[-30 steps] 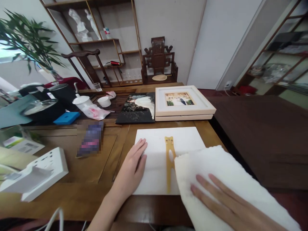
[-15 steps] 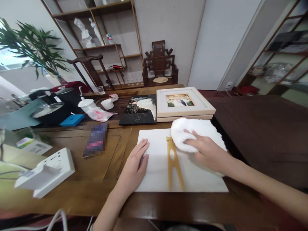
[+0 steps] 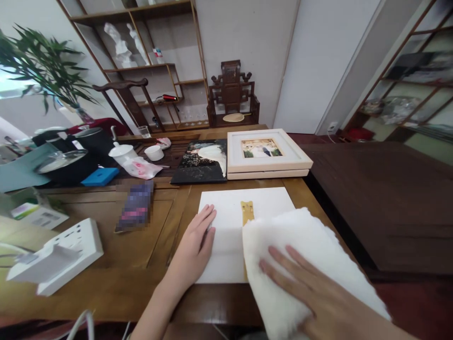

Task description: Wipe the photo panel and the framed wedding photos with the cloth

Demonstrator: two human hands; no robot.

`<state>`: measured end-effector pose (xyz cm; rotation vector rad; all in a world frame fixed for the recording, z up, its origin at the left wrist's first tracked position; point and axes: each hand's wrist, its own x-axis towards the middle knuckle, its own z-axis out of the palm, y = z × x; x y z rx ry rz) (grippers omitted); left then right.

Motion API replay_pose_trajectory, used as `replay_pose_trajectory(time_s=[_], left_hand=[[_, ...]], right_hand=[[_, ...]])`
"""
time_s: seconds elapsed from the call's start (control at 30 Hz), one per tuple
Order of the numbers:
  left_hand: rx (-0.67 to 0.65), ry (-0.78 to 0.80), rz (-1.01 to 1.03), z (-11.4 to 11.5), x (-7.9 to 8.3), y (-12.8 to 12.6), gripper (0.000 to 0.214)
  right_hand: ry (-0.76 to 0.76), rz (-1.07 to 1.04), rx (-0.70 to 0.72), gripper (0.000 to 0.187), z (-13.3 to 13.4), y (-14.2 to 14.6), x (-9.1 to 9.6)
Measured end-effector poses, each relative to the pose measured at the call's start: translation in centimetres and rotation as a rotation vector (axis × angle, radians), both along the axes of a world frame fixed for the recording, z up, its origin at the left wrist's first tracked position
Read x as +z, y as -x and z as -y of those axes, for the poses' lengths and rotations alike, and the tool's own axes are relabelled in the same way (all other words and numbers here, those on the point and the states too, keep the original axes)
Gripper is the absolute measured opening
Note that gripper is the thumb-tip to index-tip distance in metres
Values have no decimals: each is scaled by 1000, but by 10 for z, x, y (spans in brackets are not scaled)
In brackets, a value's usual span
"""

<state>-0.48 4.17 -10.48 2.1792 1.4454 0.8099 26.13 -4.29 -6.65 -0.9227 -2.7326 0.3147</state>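
**woodguy:** Lower middle of the frame, what's lying where?

**pix_fan:** Left hand [image 3: 194, 248] is lying flat, fingers together, pinning the white board [image 3: 226, 236] to the bench [image 3: 134, 245]. Right hand [image 3: 318, 302], fingers spread, is pressing the towel [image 3: 307, 241] at lower right. It's covering most of the gold strip [image 3: 247, 211], which is running top-to-bottom. Right hand's nearer.
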Motion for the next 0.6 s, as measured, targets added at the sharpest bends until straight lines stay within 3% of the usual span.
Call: replay_pose_trajectory(time_s=[0.1, 0.17, 0.33, 0.47, 0.6], left_hand=[[0, -1, -3, 0, 0, 0, 42], [1, 2, -8, 0, 0, -1, 42], [-6, -12, -4, 0, -2, 0, 42], [-9, -17, 4, -1, -1, 1, 40], [-21, -21, 11, -1, 0, 1, 39]], right_hand=[[9, 26, 51, 36, 5, -4, 6], [10, -9, 12, 37, -5, -2, 4], [-55, -39, -187, 57, -65, 16, -7], [-75, 11, -212, 60, -118, 34, -3], [-105, 138, -181, 55, -127, 44, 3]])
